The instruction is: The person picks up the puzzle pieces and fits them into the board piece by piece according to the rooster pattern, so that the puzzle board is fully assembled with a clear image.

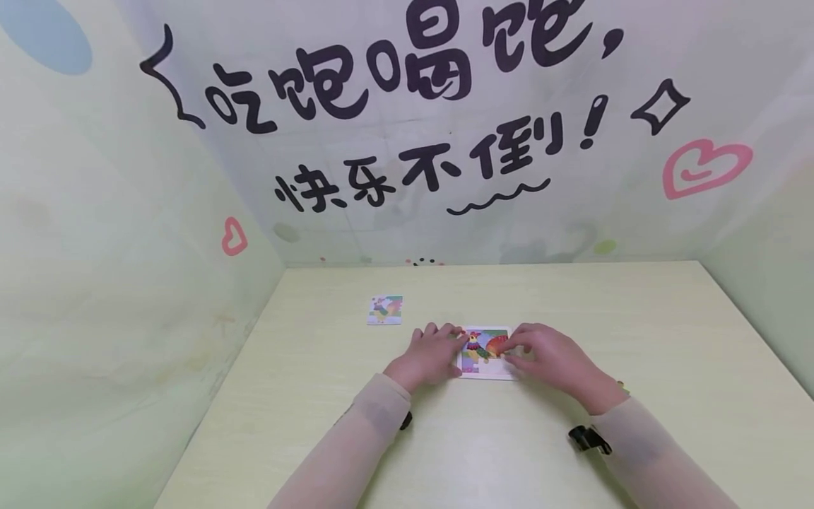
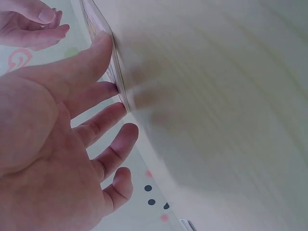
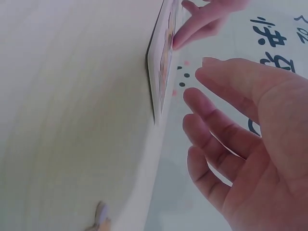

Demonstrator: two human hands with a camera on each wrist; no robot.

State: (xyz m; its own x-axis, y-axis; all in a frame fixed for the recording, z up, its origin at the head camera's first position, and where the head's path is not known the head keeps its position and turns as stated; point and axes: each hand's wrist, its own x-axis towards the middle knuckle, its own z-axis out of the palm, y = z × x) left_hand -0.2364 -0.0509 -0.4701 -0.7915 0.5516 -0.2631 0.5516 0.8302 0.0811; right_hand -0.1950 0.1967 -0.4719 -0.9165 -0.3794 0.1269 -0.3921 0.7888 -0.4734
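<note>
A puzzle board with a white border lies flat on the table, showing a rooster picture; its lower right part is white. My left hand touches the board's left side with its thumb and fingertips; in the left wrist view its fingers are spread and lightly bent. My right hand hovers at the board's right side, index finger and thumb over the picture. From the right wrist view, that hand's fingers are loosely bent, apart from the board, with no piece visible between them.
A small rooster picture card lies on the table to the back left. A loose piece lies on the table, mostly hidden behind my right wrist in the head view. Printed walls enclose the table's back and sides.
</note>
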